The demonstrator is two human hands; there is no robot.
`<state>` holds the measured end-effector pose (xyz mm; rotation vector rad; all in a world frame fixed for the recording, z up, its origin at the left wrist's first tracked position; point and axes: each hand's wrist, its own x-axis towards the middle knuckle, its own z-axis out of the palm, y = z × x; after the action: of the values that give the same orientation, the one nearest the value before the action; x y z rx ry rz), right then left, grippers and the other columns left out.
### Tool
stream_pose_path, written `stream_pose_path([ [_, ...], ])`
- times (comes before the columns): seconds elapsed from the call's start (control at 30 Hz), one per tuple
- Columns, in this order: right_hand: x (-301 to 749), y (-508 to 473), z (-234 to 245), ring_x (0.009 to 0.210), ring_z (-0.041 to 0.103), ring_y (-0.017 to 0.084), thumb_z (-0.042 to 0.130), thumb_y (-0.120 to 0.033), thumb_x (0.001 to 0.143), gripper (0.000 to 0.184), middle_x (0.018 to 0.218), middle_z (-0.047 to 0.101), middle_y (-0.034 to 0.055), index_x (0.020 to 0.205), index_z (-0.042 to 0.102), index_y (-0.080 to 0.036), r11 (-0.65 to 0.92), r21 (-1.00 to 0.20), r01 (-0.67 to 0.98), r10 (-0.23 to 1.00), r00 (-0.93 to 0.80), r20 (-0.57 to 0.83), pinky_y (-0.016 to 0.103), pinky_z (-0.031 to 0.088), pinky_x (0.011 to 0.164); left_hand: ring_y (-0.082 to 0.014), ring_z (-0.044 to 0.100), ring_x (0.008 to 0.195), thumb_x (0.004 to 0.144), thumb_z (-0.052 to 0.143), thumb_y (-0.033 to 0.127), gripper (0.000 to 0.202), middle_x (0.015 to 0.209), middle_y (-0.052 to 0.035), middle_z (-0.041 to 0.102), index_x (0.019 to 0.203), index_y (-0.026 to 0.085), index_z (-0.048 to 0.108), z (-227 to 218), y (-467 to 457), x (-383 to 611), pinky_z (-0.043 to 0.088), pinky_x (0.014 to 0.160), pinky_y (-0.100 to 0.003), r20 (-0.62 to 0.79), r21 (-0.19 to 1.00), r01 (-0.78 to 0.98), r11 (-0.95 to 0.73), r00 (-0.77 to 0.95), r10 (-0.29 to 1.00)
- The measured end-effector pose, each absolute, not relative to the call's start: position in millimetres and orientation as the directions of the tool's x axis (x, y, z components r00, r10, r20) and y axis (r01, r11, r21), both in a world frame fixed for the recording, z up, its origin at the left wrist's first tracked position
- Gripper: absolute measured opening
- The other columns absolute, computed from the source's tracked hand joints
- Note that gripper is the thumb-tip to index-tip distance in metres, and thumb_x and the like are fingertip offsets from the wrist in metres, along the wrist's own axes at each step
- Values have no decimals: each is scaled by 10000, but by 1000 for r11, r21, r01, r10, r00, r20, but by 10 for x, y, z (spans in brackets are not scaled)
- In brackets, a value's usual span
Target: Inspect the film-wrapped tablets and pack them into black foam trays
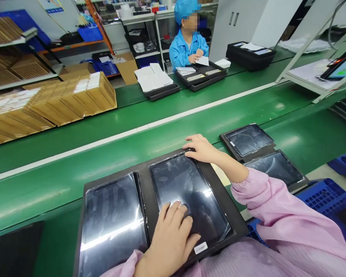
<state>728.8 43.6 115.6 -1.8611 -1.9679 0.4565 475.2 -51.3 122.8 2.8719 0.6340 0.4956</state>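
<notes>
On the green conveyor (75,181), your black tray (145,181) holds two dark tablets. Your left hand (173,231) lies open, flat on the right tablet (187,192); your right hand (200,148), fingers loosely curled, touches its far edge. Its small white label (200,248) is unreadable.

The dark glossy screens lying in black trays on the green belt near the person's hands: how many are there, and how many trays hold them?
Dark glossy screens: 4, two in the near black tray under the left hand and right hand, two in the far black tray.
Black trays: 2.
Total: 6.
</notes>
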Motion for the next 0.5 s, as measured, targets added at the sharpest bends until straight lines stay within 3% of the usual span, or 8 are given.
stream_pose_path([
  [0.07,7262,504,1132,1219,411,327,632,-213,821,102,1257,569,108,856,727,-216,102,-434,895,994,-80,70,530,385,950,-288,628,992,863,510,284,133,985,-107,682,898,187,594,1203,-432,4650,506,862,-500,321,334,463,-821,763,561],
  [0.17,7145,356,1172,1151,471,305,564,-160,858,177,1129,637,113,728,681,-189,215,-407,888,969,-143,200,528,368,954,-233,681,932,883,486,280,177,920,-69,720,1038,222,549,1145,-339,4495,551,819,-408,206,655,536,-532,550,809],
  [0.23,7025,73,1274,972,567,260,493,-142,879,232,935,680,102,705,643,-182,389,-443,808,920,-320,224,509,392,937,-197,705,855,902,465,315,368,841,-37,735,1257,235,416,1135,-311,4421,569,773,-350,56,826,500,-259,385,921],
  [0.3,6937,-296,1408,795,603,199,421,-152,903,279,781,678,61,709,618,-194,589,-571,572,778,-593,208,440,447,897,-177,711,812,903,472,325,461,797,-18,739,1339,241,348,1174,-303,4365,574,744,-310,-45,899,428,-95,304,952],
  [0.33,6928,-476,1472,770,613,179,391,-170,919,296,767,681,44,727,615,-201,647,-658,386,661,-713,233,383,481,855,-173,711,801,891,499,320,396,795,-15,740,1278,257,444,1211,-303,4337,574,741,-299,-55,913,399,-87,332,942],
  [0.4,6996,-756,1557,805,645,142,386,-257,948,269,811,703,28,821,620,-216,593,-803,56,533,-775,340,270,512,817,-170,706,753,860,552,286,132,745,-3,731,950,264,645,1299,-305,4263,574,771,-306,-27,926,340,-164,494,869],
  [0.43,7067,-843,1570,838,656,134,383,-281,956,258,844,712,25,868,618,-222,543,-839,-21,567,-728,386,247,518,813,-171,700,720,851,563,268,119,686,5,716,783,255,660,1339,-306,4216,571,805,-329,-10,932,300,-205,585,811],
  [0.5,7241,-928,1534,941,653,146,386,-244,956,230,931,720,37,960,616,-231,507,-859,67,747,-532,399,279,522,847,-191,696,696,850,556,264,235,584,8,678,630,244,636,1383,-301,4116,557,869,-392,-14,944,246,-219,694,720],
])
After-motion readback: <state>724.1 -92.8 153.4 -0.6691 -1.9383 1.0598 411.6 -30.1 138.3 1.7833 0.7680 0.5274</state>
